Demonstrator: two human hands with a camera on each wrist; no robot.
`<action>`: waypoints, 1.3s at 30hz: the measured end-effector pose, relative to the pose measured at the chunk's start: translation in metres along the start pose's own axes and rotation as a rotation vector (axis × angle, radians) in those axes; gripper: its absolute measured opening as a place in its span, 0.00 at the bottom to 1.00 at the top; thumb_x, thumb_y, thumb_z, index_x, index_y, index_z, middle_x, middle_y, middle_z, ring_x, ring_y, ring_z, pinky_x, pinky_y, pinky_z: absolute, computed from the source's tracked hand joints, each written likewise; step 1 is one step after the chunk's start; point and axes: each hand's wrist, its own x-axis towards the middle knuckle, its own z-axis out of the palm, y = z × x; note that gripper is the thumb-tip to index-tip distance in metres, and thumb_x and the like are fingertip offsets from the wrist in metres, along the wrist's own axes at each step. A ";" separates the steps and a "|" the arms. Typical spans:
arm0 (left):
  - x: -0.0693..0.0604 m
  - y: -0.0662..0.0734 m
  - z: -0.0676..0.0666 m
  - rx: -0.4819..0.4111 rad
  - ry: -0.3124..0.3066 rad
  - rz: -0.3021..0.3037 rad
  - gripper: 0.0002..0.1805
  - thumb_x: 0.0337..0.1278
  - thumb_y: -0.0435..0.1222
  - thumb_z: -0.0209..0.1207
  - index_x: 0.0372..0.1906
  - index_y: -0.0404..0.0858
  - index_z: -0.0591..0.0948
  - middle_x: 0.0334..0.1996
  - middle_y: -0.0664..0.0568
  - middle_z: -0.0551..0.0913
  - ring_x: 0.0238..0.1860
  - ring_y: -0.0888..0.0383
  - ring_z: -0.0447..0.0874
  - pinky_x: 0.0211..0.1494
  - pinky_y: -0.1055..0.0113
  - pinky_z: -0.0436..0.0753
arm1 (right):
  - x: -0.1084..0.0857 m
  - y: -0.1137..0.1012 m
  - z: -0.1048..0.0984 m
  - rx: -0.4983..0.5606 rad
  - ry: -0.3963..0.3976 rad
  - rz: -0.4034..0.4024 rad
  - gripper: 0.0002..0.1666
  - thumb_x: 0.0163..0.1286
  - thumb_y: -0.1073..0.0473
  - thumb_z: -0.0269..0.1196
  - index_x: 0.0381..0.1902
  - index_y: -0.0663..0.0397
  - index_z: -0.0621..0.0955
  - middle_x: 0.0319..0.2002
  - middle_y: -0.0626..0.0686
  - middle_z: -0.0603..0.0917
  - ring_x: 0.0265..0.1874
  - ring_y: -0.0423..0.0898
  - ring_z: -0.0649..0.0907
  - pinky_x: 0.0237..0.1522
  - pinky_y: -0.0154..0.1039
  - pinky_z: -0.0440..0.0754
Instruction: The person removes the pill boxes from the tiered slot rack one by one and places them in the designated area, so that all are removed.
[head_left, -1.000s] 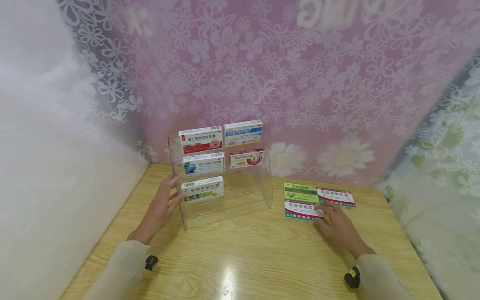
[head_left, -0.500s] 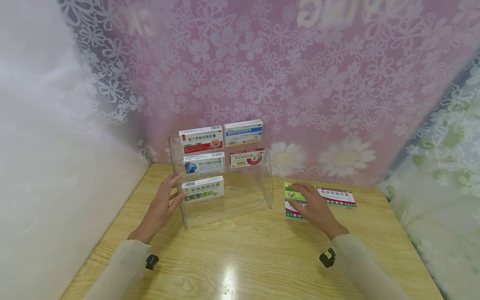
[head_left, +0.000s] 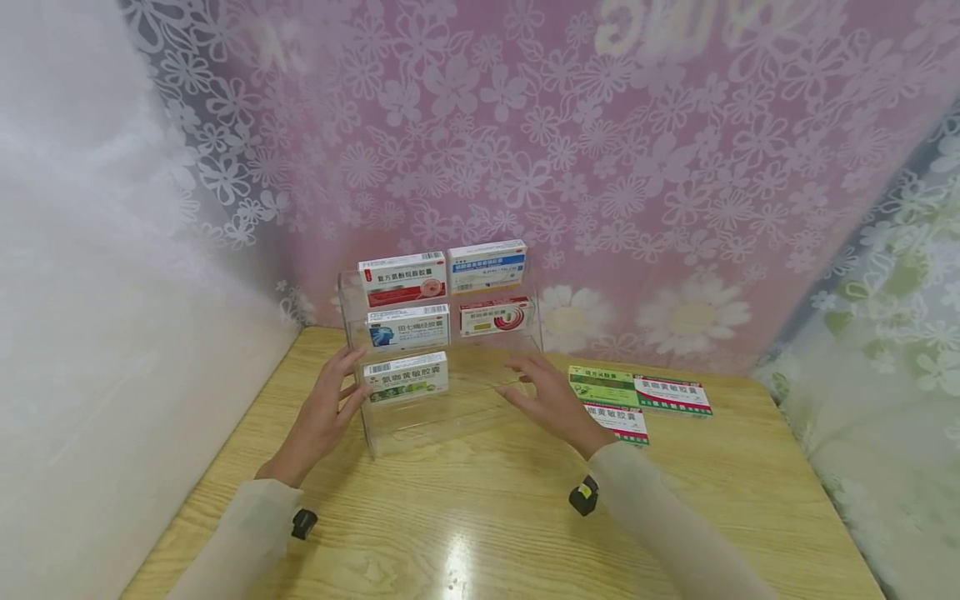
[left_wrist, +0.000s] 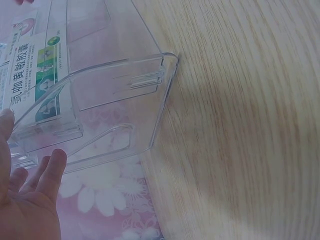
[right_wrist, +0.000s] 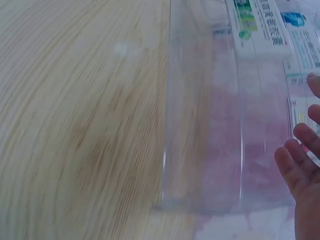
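Note:
A clear plastic display rack (head_left: 420,429) stands on the table with medicine boxes on its tiers. My left hand (head_left: 321,421) holds its left side edge, the thumb in front and the fingers at the outer side. Beside the thumb, a white and green medicine box (head_left: 407,379) sits on the bottom tier. My right hand (head_left: 551,400) is at the rack's right end, near the bottom tier. Nothing is in its fingers, which point left and are spread apart in the right wrist view. Whether its fingertips touch the rack is unclear.
Higher tiers bear a red and white box (head_left: 403,281), a blue and white box (head_left: 487,267), a pale blue box (head_left: 408,329) and a red-swirl box (head_left: 495,317). A green box (head_left: 602,386) and two pink-white boxes (head_left: 673,395) lie flat at right. A floral curtain (head_left: 600,167) hangs behind.
My right hand has moved left from the flat boxes on the table, passing over them to the rack's right end. The left hand and the rack have not moved.

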 end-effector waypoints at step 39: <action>-0.001 -0.001 0.001 -0.008 0.014 0.031 0.36 0.82 0.28 0.58 0.86 0.39 0.60 0.84 0.28 0.54 0.73 0.24 0.73 0.66 0.35 0.86 | 0.059 -0.045 0.025 0.208 -0.001 -0.004 0.22 0.87 0.59 0.60 0.74 0.52 0.79 0.63 0.55 0.84 0.60 0.52 0.85 0.67 0.53 0.88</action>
